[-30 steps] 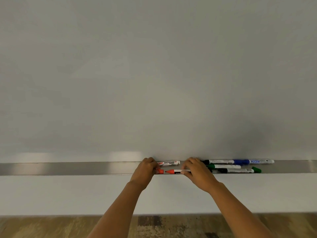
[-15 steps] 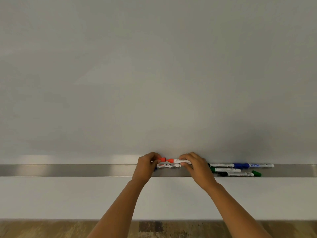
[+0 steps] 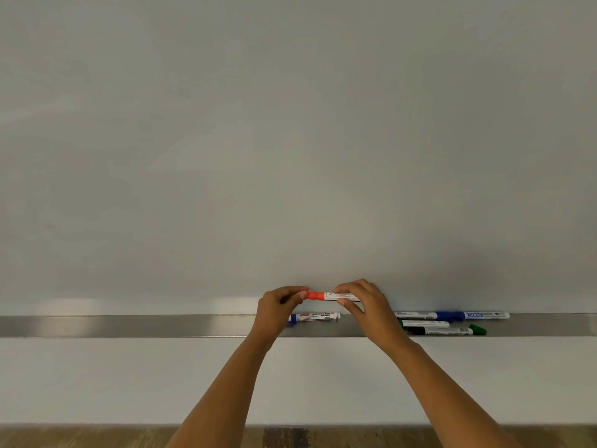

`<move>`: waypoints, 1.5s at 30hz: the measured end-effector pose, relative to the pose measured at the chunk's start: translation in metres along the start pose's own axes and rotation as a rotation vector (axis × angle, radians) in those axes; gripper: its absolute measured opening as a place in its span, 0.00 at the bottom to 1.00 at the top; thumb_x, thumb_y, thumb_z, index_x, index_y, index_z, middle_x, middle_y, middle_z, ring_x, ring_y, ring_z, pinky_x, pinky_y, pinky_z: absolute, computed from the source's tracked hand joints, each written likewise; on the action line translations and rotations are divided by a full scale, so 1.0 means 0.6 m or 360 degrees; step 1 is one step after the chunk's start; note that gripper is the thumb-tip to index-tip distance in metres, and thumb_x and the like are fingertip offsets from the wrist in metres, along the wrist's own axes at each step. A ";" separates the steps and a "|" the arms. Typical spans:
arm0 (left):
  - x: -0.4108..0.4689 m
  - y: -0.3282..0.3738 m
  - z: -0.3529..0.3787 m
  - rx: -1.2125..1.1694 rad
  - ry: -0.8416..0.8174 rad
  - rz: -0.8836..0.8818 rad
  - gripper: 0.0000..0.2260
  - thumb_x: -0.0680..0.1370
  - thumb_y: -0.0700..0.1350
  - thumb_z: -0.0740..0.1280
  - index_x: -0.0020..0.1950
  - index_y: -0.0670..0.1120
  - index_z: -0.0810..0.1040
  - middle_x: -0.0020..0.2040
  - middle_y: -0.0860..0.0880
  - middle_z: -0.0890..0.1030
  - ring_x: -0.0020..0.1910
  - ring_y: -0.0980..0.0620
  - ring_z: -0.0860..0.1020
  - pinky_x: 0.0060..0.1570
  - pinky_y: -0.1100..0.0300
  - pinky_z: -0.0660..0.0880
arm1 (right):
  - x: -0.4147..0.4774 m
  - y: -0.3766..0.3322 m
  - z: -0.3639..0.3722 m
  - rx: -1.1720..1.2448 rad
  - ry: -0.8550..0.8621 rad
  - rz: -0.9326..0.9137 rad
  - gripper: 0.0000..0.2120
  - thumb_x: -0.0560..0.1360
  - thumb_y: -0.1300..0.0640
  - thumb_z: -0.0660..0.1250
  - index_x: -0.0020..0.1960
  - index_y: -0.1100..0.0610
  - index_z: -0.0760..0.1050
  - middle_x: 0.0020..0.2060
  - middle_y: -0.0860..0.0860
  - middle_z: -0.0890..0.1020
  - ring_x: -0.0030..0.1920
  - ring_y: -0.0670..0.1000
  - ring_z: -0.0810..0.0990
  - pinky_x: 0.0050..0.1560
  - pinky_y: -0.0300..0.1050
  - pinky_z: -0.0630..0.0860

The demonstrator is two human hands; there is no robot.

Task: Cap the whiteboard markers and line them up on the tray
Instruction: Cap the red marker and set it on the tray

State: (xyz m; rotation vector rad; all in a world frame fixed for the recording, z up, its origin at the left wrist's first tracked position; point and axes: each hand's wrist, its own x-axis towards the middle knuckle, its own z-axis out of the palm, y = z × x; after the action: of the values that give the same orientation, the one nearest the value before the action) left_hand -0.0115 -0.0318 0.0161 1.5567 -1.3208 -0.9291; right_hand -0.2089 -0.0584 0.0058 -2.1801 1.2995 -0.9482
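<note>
Just above the tray's back edge, in front of the whiteboard [image 3: 290, 140], the person's two hands hold one marker between them. The left hand [image 3: 277, 310] is curled, its fingertips [image 3: 303, 294] pinched on the red cap [image 3: 315, 295], while the right hand [image 3: 365, 303] grips the white barrel of the red marker [image 3: 339, 297] between thumb below and fingers above. The marker's long axis lies level, parallel to the tray's length, with the capped end pointing toward the tray's left end and the tail hidden under the right hand. The cap sits against the barrel; whether it is fully seated cannot be told. Below the hands, on the metal tray [image 3: 129, 326], a blue-capped marker [image 3: 315, 317] lies lengthwise near the back edge, its blue end toward the left and partly covered by the left hand. Farther toward the tray's right end, beyond the right wrist, three more markers lie lengthwise close together: a long blue marker [image 3: 465, 315] along the back edge, a green marker [image 3: 423, 324] just in front of it with its green end leftward, and nearest the front edge a black-and-white marker [image 3: 447, 331] with a green cap [image 3: 478, 330] at its right end. A white wall [image 3: 97, 383] runs below the tray, and a strip of wood-patterned floor [image 3: 97, 438] shows at the bottom.
</note>
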 end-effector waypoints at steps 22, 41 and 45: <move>-0.018 0.014 0.005 -0.0100 0.0080 -0.0137 0.12 0.77 0.44 0.65 0.56 0.41 0.80 0.48 0.42 0.82 0.47 0.47 0.78 0.50 0.59 0.74 | -0.006 -0.032 0.004 0.0066 -0.0099 0.0165 0.09 0.77 0.56 0.64 0.57 0.54 0.77 0.51 0.53 0.81 0.49 0.49 0.76 0.47 0.35 0.72; -0.014 -0.085 -0.020 0.0504 0.0200 -0.0210 0.09 0.78 0.41 0.64 0.56 0.41 0.79 0.55 0.42 0.82 0.53 0.48 0.78 0.52 0.63 0.71 | 0.001 -0.017 0.119 -0.0276 -0.0281 0.0348 0.08 0.73 0.60 0.69 0.52 0.53 0.79 0.52 0.53 0.82 0.51 0.54 0.79 0.56 0.47 0.75; -0.009 -0.095 -0.017 0.0547 0.0174 -0.0240 0.10 0.78 0.41 0.63 0.56 0.41 0.79 0.55 0.42 0.82 0.54 0.48 0.78 0.56 0.59 0.74 | 0.010 -0.011 0.136 -0.0249 -0.0347 0.0408 0.10 0.73 0.62 0.69 0.54 0.56 0.78 0.55 0.55 0.80 0.53 0.54 0.78 0.54 0.45 0.77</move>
State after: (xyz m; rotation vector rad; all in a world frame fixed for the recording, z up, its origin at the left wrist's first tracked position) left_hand 0.0168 -0.0217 -0.0340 1.9644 -1.3496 -0.7201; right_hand -0.1430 -0.0591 -0.0427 -2.0936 1.5402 -0.5111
